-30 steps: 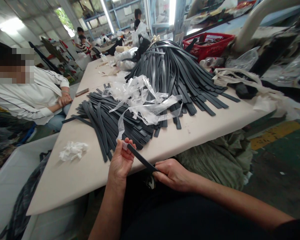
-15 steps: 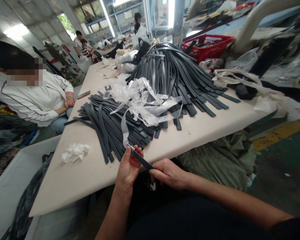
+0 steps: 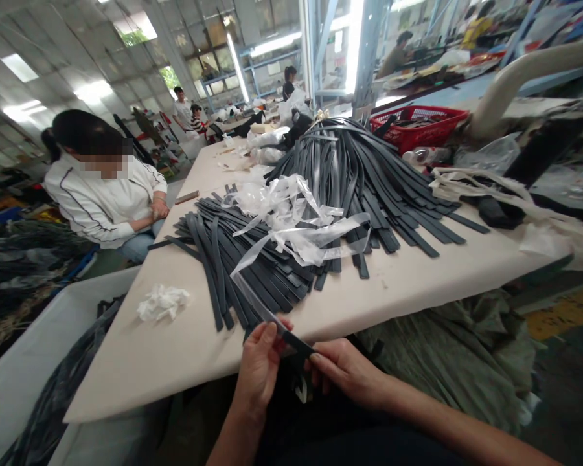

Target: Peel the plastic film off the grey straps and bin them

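Note:
A flat dark strap (image 3: 298, 343) stretches between my two hands at the near table edge. Pinched near its far end is my left hand (image 3: 261, 364), thumb and fingers closed on the strap and a clear plastic film strip (image 3: 256, 301). The film runs back from there over the strap pile. My right hand (image 3: 344, 370) grips the strap's other end, its fingertips partly hidden. Beyond my hands lies a loose pile of dark straps (image 3: 267, 278), with crumpled clear film (image 3: 296, 223) on top. Behind it fans a larger tied bundle of straps (image 3: 354, 175).
A white crumpled wad (image 3: 162, 302) lies on the pale table (image 3: 140, 369) at left. A person (image 3: 107, 188) in white sits beyond the left edge. A grey-white bin (image 3: 102, 285) stands below. At the back right are a red basket (image 3: 418, 133) and pale fabric strips (image 3: 480, 181).
The camera view has shifted, so the scene sits lower and further right. The film at my left hand now runs straighter along the strap. Both hands keep their hold.

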`<action>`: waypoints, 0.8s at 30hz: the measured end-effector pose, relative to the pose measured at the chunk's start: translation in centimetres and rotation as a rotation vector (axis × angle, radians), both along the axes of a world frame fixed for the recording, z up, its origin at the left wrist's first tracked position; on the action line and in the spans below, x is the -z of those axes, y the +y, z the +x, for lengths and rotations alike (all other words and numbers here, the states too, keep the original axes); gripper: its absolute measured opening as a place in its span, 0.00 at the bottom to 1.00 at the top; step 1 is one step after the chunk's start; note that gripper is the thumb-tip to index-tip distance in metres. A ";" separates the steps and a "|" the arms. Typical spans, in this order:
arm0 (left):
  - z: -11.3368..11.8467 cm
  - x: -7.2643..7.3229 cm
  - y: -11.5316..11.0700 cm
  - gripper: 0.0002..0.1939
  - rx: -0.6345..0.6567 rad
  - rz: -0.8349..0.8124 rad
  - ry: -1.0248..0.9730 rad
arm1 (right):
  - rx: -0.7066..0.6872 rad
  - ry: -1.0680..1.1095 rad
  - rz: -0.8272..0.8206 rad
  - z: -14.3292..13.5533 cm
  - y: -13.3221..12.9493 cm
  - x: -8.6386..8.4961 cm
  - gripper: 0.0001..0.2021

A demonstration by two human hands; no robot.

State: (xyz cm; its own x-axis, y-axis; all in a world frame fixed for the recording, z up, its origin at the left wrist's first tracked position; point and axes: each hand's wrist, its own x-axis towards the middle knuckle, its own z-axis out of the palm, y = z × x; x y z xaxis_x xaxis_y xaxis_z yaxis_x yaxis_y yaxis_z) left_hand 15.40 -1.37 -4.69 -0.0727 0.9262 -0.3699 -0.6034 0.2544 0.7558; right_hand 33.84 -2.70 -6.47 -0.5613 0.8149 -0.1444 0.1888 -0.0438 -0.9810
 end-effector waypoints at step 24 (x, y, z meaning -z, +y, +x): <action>-0.5 3.2 -3.9 0.16 0.147 0.003 0.303 | -0.154 -0.197 0.113 1.2 -1.7 3.8 0.32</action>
State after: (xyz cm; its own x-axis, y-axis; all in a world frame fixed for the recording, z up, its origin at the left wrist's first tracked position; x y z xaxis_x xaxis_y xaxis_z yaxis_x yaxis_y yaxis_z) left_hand 14.90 -5.30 -7.85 -0.0442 0.9361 -0.3489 -0.3082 0.3195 0.8961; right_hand 34.99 -4.39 -10.27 -0.6497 0.7395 -0.1761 0.3721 0.1073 -0.9220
